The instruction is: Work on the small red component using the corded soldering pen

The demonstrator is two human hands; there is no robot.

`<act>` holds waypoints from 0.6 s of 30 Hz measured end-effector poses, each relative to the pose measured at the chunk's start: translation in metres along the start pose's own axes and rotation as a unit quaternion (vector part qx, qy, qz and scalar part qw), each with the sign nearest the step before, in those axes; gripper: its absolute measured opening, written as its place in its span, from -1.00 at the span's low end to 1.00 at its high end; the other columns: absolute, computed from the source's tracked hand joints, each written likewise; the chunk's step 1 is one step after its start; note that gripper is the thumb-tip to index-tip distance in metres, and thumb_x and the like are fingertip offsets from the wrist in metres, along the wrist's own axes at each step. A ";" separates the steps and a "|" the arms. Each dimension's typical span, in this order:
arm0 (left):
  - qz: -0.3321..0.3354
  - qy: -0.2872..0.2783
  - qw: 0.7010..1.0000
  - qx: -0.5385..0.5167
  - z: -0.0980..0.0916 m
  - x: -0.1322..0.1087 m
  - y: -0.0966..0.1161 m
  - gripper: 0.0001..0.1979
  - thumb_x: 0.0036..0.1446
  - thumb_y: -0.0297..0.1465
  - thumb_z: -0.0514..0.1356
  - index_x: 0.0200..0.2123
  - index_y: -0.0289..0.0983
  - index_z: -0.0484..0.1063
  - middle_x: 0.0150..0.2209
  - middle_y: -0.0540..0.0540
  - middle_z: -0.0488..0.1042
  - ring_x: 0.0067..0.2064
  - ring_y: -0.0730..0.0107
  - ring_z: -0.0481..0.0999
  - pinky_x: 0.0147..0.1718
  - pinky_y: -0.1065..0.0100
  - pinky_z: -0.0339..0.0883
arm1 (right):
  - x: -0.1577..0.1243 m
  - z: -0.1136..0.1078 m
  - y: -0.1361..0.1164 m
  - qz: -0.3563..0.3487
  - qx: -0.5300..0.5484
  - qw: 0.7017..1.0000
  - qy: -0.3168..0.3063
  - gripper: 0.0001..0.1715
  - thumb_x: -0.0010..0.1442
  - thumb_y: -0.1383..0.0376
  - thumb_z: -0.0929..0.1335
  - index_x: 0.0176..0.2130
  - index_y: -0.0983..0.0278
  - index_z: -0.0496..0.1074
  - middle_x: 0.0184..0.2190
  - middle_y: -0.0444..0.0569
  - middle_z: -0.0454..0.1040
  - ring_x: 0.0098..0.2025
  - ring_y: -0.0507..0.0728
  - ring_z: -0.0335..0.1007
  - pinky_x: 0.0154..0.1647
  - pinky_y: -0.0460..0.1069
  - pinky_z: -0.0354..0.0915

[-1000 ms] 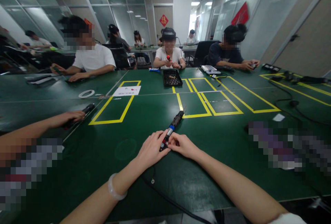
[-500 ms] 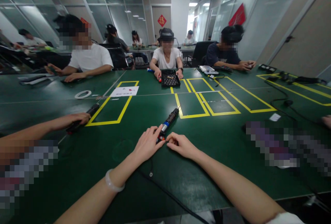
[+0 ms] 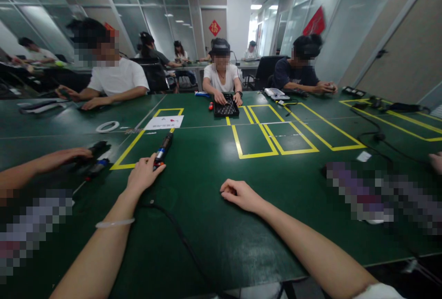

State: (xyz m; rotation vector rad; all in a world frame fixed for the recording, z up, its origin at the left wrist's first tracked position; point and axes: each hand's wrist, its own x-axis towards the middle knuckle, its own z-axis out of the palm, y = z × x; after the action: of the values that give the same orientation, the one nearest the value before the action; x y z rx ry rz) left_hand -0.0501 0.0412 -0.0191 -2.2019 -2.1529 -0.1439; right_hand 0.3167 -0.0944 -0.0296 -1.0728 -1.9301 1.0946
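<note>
My left hand (image 3: pixel 143 175) is closed around the rear part of an electric screwdriver (image 3: pixel 163 148), black with a blue band and some red near the grip. The tool lies low at the table, its tip pointing away from me toward a strip of yellow tape and a white paper sheet (image 3: pixel 164 123). My right hand (image 3: pixel 241 194) rests on the green table (image 3: pixel 221 239), its fingers loosely curled and nothing visible in them. A black cable (image 3: pixel 183 239) runs over the table between my forearms.
To the left, a co-worker's hand (image 3: pixel 74 155) is by a black tool, with another screwdriver (image 3: pixel 99 168) alongside. Across the table a person reaches into a black tray (image 3: pixel 226 106) of small parts. A tape roll (image 3: pixel 107 127) lies left; yellow-taped rectangles mark the surface.
My left hand has moved left with the screwdriver, away from my right hand, which stays in place. The person opposite now has a hand in the tray.
</note>
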 end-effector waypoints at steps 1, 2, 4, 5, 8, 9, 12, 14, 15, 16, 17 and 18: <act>-0.021 -0.008 1.000 -0.001 -0.001 0.002 -0.014 -0.27 0.21 0.04 -0.12 0.29 -0.32 0.08 0.13 -0.41 0.24 0.07 -0.13 0.34 -0.08 0.09 0.27 | 0.000 0.000 -0.001 0.001 -0.002 1.000 -0.001 -0.92 0.20 0.34 0.34 -0.25 0.31 0.41 -0.47 -0.16 0.38 -0.43 0.00 0.31 -0.39 -0.13 0.19; -0.040 -0.014 0.999 0.001 -0.002 0.002 -0.028 -0.26 0.22 0.04 -0.12 0.29 -0.32 0.07 0.14 -0.42 0.23 0.08 -0.16 0.32 -0.08 0.07 0.27 | 0.000 0.000 -0.001 0.002 -0.004 1.000 -0.003 -0.92 0.20 0.34 0.34 -0.25 0.31 0.41 -0.47 -0.16 0.39 -0.43 0.00 0.31 -0.39 -0.13 0.19; -0.078 -0.023 0.997 0.009 -0.005 0.002 -0.050 -0.26 0.22 0.04 -0.11 0.30 -0.33 0.05 0.16 -0.41 0.22 0.11 -0.20 0.30 -0.08 0.04 0.27 | 0.000 0.000 -0.002 0.002 -0.005 1.000 -0.007 -0.92 0.20 0.34 0.34 -0.25 0.31 0.41 -0.46 -0.16 0.39 -0.42 0.00 0.32 -0.38 -0.14 0.20; -0.095 -0.025 0.995 0.012 -0.006 0.000 -0.057 -0.26 0.22 0.04 -0.11 0.30 -0.32 0.04 0.16 -0.41 0.22 0.11 -0.21 0.30 -0.09 0.03 0.27 | -0.001 -0.001 -0.002 0.001 -0.005 1.000 -0.009 -0.92 0.21 0.34 0.34 -0.25 0.31 0.41 -0.46 -0.15 0.40 -0.42 0.00 0.32 -0.38 -0.14 0.20; -0.129 -0.010 0.991 0.014 -0.009 -0.006 -0.067 -0.30 0.22 0.03 -0.09 0.27 -0.31 0.09 0.13 -0.38 0.26 0.04 -0.16 0.35 -0.14 0.06 0.30 | -0.001 -0.001 -0.003 -0.002 -0.008 1.000 -0.011 -0.92 0.21 0.33 0.33 -0.26 0.32 0.42 -0.46 -0.15 0.40 -0.41 0.00 0.33 -0.37 -0.14 0.20; -0.136 0.007 0.991 0.015 -0.011 -0.008 -0.066 -0.32 0.22 0.02 -0.07 0.24 -0.31 0.14 0.10 -0.37 0.30 0.01 -0.12 0.37 -0.16 0.09 0.30 | -0.002 -0.001 -0.003 -0.001 -0.008 1.000 -0.011 -0.91 0.21 0.33 0.33 -0.26 0.31 0.42 -0.46 -0.15 0.40 -0.41 0.00 0.33 -0.38 -0.14 0.20; -0.139 0.057 0.989 0.010 -0.016 -0.015 -0.058 -0.42 0.21 -0.01 -0.02 0.07 -0.33 0.30 -0.02 -0.30 0.38 -0.07 0.00 0.41 -0.20 0.17 0.32 | -0.002 -0.001 -0.002 -0.003 -0.010 1.000 -0.013 -0.91 0.22 0.32 0.33 -0.26 0.31 0.42 -0.46 -0.15 0.40 -0.41 0.00 0.32 -0.38 -0.13 0.20; -0.136 0.071 0.988 0.004 -0.019 -0.019 -0.052 -0.50 0.24 -0.06 -0.05 -0.04 -0.33 0.37 -0.07 -0.26 0.40 -0.12 0.04 0.42 -0.23 0.17 0.33 | -0.001 -0.001 -0.002 -0.006 -0.010 1.000 -0.015 -0.91 0.22 0.32 0.33 -0.26 0.30 0.42 -0.46 -0.15 0.40 -0.41 0.00 0.32 -0.38 -0.13 0.20; -0.133 0.076 0.988 0.002 -0.020 -0.020 -0.050 -0.52 0.25 -0.08 -0.07 -0.08 -0.33 0.39 -0.08 -0.26 0.40 -0.15 0.04 0.43 -0.25 0.15 0.33 | -0.001 -0.001 -0.002 -0.006 -0.011 1.000 -0.016 -0.91 0.22 0.32 0.33 -0.26 0.30 0.42 -0.46 -0.15 0.40 -0.42 0.01 0.32 -0.38 -0.13 0.20; -0.131 0.083 0.988 0.001 -0.022 -0.021 -0.046 -0.53 0.26 -0.10 -0.09 -0.10 -0.33 0.40 -0.09 -0.26 0.41 -0.16 0.03 0.44 -0.25 0.14 0.34 | -0.001 -0.001 -0.003 -0.005 -0.012 1.000 -0.016 -0.91 0.21 0.32 0.33 -0.26 0.30 0.42 -0.46 -0.15 0.40 -0.42 0.01 0.32 -0.38 -0.13 0.20; -0.129 0.096 0.987 -0.001 -0.023 -0.021 -0.042 -0.54 0.26 -0.11 -0.09 -0.11 -0.33 0.41 -0.09 -0.27 0.42 -0.17 0.02 0.44 -0.25 0.13 0.34 | -0.001 -0.001 -0.003 -0.004 -0.013 1.000 -0.016 -0.91 0.21 0.32 0.33 -0.26 0.30 0.42 -0.47 -0.15 0.40 -0.42 0.01 0.33 -0.39 -0.13 0.20; -0.120 0.110 0.987 -0.010 -0.024 -0.022 -0.036 -0.54 0.26 -0.12 -0.09 -0.10 -0.32 0.41 -0.10 -0.27 0.43 -0.16 0.02 0.45 -0.24 0.13 0.34 | 0.000 0.000 -0.004 -0.003 -0.016 1.000 -0.016 -0.91 0.21 0.32 0.33 -0.26 0.30 0.42 -0.47 -0.15 0.40 -0.42 0.01 0.33 -0.39 -0.13 0.20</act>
State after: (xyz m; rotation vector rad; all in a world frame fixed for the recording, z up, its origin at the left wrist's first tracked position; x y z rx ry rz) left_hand -0.0868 0.0178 0.0021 -1.8270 -2.2880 -0.3999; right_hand 0.3159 -0.0958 -0.0261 -1.0712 -1.9821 1.0869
